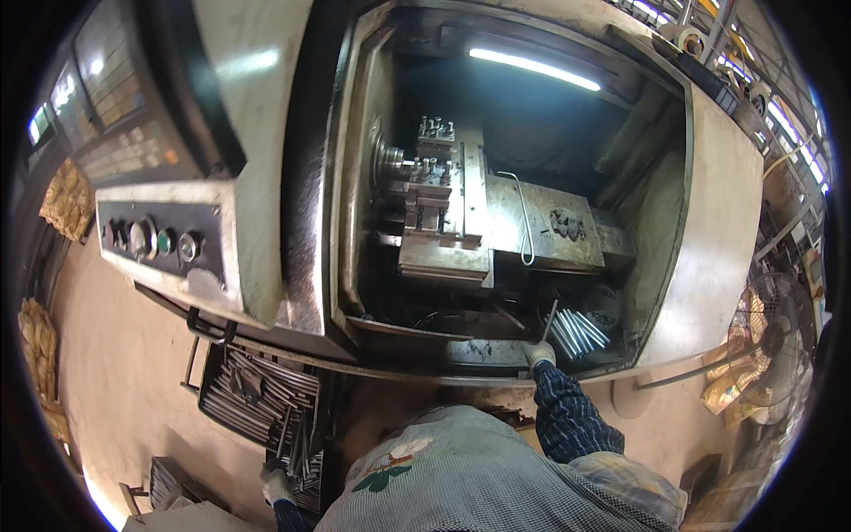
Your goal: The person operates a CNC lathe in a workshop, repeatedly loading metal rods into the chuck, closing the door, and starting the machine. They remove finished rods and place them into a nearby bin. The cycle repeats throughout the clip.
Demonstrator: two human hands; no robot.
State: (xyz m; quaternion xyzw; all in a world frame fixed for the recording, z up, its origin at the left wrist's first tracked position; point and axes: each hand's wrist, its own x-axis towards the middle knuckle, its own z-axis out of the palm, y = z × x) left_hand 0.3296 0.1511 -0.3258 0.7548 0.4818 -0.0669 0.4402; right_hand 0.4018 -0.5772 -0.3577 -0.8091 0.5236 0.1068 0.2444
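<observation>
My right hand (538, 354), in a pale glove, is closed round a metal rod (551, 317) that points up and away from me. Just right of it, a bundle of shiny rods (581, 333) lies in the lower right of the machine's opening. Down on the left, my gloved left hand (277, 486) is at the near end of a tray full of grey metal rods (257, 390). One darker rod (284, 432) sticks up from that hand, whose fingers look closed round its lower end. The fingers themselves are small and partly hidden.
A lathe's tool block (443, 253) and chuck (390, 162) fill the machine's left side. A bent hooked rod (525, 222) lies on the flat carriage. The control panel (164, 238) juts out at left. A fan (771, 328) stands at right.
</observation>
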